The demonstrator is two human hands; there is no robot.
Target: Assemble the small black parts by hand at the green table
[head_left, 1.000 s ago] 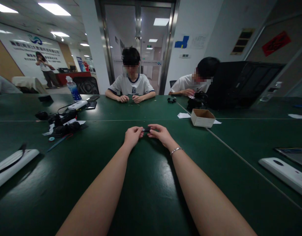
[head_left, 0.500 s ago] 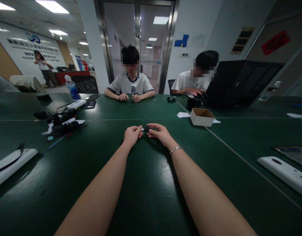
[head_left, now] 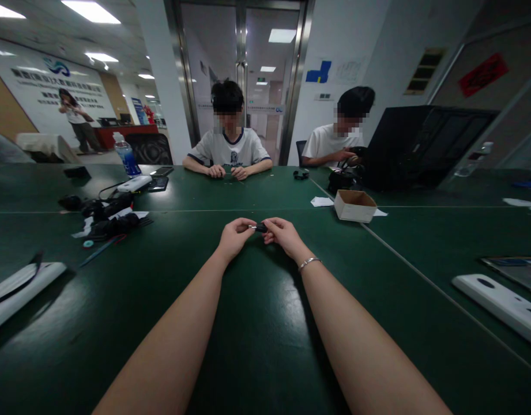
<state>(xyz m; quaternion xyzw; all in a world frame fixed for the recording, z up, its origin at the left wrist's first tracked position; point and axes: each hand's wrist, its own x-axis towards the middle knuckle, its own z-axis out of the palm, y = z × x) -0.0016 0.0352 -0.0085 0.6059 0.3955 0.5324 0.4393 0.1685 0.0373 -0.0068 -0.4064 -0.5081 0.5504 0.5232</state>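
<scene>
Between my two hands, just above the green table point(head_left: 256, 323), is a small black piece with a silver metal end point(head_left: 261, 227). Its exact kind is too small to make out. My right hand point(head_left: 285, 236) pinches the black part between thumb and fingers, and a silver bracelet circles that wrist. At the silver end, the thumb and fingertips of my left hand point(head_left: 234, 239) close round the tip. Fingers cover part of the piece on both sides.
An open cardboard box point(head_left: 355, 206) stands ahead to the right, near a large black case point(head_left: 421, 147). Black gear and cables point(head_left: 109, 213) lie to the left. White devices point(head_left: 25, 288) rest at both sides. Two people sit across the table, their hands on or above it.
My right fingers, spread around the black end before, have closed on it. My left fingers have shifted back toward the tip of the silver end. Across the table, the right-hand person's hands have lifted.
</scene>
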